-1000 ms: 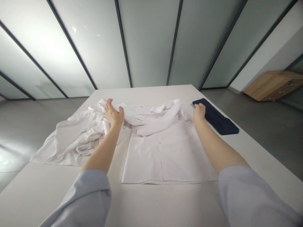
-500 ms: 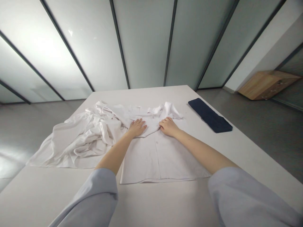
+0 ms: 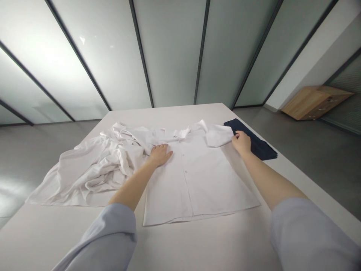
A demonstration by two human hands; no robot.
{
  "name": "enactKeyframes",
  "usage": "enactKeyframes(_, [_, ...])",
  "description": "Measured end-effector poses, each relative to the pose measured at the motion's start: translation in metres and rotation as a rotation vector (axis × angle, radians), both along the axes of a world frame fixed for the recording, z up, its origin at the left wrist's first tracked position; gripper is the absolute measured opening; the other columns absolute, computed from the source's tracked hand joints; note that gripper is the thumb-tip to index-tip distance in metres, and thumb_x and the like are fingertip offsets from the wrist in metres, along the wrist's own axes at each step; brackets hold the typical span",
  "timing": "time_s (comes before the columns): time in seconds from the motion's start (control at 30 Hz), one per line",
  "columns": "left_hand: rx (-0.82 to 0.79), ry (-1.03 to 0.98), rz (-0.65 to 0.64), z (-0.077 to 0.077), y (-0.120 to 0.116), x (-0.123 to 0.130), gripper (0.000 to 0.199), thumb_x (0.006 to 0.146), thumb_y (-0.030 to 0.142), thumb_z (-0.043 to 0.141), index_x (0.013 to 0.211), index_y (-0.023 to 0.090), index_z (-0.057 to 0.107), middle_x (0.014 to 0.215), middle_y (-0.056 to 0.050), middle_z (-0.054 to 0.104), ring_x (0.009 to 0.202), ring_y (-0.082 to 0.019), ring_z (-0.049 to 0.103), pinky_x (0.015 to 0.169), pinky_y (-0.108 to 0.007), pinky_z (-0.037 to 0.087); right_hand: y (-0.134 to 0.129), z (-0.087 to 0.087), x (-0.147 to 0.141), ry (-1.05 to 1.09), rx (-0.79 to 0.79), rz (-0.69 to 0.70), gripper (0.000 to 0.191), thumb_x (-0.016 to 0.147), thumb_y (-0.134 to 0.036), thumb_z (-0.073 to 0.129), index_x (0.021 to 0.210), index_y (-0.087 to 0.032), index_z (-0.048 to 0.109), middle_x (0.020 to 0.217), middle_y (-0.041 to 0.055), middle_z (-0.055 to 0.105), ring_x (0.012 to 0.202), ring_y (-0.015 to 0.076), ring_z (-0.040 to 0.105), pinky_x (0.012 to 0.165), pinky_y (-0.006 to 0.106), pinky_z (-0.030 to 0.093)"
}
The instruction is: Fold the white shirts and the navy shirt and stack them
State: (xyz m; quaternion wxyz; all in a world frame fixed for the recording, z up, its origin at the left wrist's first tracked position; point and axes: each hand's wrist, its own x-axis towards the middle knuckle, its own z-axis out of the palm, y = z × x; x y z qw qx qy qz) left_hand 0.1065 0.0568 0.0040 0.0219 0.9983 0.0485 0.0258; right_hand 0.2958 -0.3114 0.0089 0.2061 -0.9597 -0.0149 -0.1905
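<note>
Shirt (image 3: 208, 184) lies flat mid-table (image 3: 203, 244), bare surface before its hem and beyond its collar. Left hand (image 3: 160, 154) rests on it, fingers slightly spread, gripping nothing. Right hand (image 3: 241, 142) pinches sleeve (image 3: 220, 135) end, beside navy cloth (image 3: 261, 146) near right edge.

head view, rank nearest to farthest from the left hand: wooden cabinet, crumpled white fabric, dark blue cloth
1. Crumpled white fabric, just left of the left hand
2. Dark blue cloth, on the right
3. Wooden cabinet, at the far right
</note>
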Motion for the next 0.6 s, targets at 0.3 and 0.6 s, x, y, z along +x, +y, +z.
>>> enactKeyframes(0.3, [-0.020,0.096,0.204,0.037,0.002,0.063,0.052,0.095,0.030,0.036,0.144,0.014,0.038,0.113,-0.020,0.068,0.107,-0.030,0.064,0.089,-0.039,0.046,0.125,0.018,-0.035,0.082,-0.130,0.644,0.053,0.083,-0.022,0.052,0.135,-0.018,0.054,0.093,0.0065,0.070,0.087,0.0230,0.063,0.078,0.030,0.046])
enactKeyframes(0.6, [-0.102,0.064,0.096,0.011,0.038,0.092,0.060,0.087,0.024,0.045,0.147,0.025,0.039,0.132,-0.012,0.061,0.117,-0.026,0.059,0.095,-0.036,0.046,0.194,0.003,-0.037,0.149,-0.129,0.654,0.043,0.087,-0.026,0.052,0.128,-0.025,0.062,0.104,0.0078,0.072,0.092,0.0234,0.065,0.075,0.029,0.044])
